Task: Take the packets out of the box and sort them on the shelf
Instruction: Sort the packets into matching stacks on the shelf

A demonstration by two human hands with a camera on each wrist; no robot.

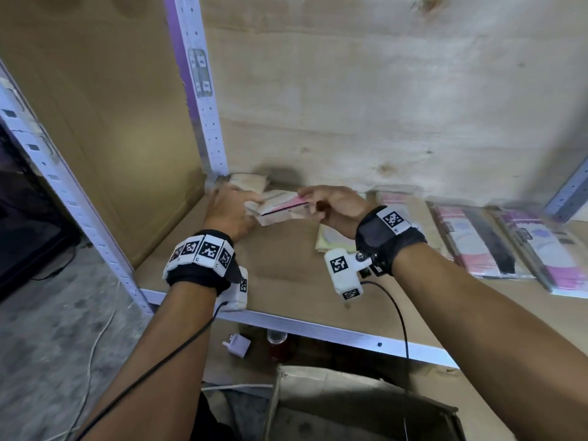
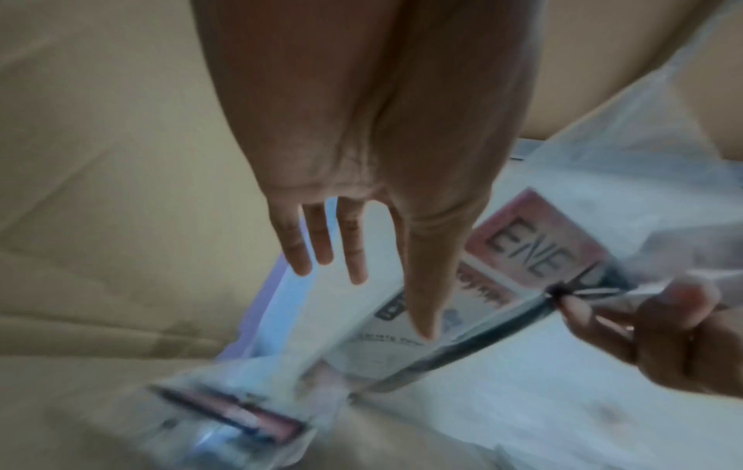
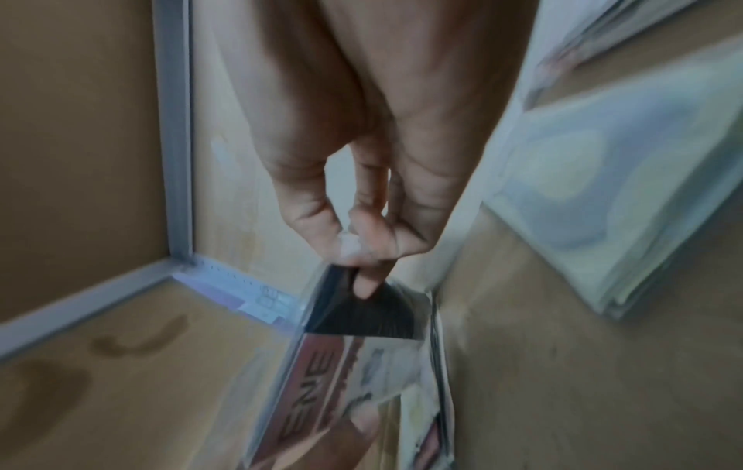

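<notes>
Head view: both hands work at the back left corner of a wooden shelf [image 1: 286, 281], beside a white perforated upright [image 1: 203, 100]. The right hand [image 1: 334, 205] pinches the dark edge of a clear plastic packet [image 1: 280, 203] between thumb and fingers, holding it above a small pile of packets [image 1: 276, 218] in the corner. The left hand [image 1: 227, 211] meets the packet's other end; in the left wrist view its fingers [image 2: 353, 248] are straight and spread, the thumb lying on the packet's face, so it rests there without gripping.

Writing: the card inside the held packet [image 2: 535, 248] bears a red panel with large dark letters reading "ENE"; the smaller print beneath is too blurred to read. The same letters show in the right wrist view [image 3: 317, 394], under the dark strip that the right hand [image 3: 362, 254] pinches.

Further right on the shelf lie a pale yellow packet [image 1: 331, 240] and two long packets with pink and black contents [image 1: 477, 243], [image 1: 547, 249], side by side. A cardboard box [image 1: 350, 405] stands open on the floor below the shelf's front rail [image 1: 318, 329]. Near it are a white plug [image 1: 238, 345] and a small glass [image 1: 276, 337]. Each wrist carries a black band with square printed markers [image 1: 203, 253].
</notes>
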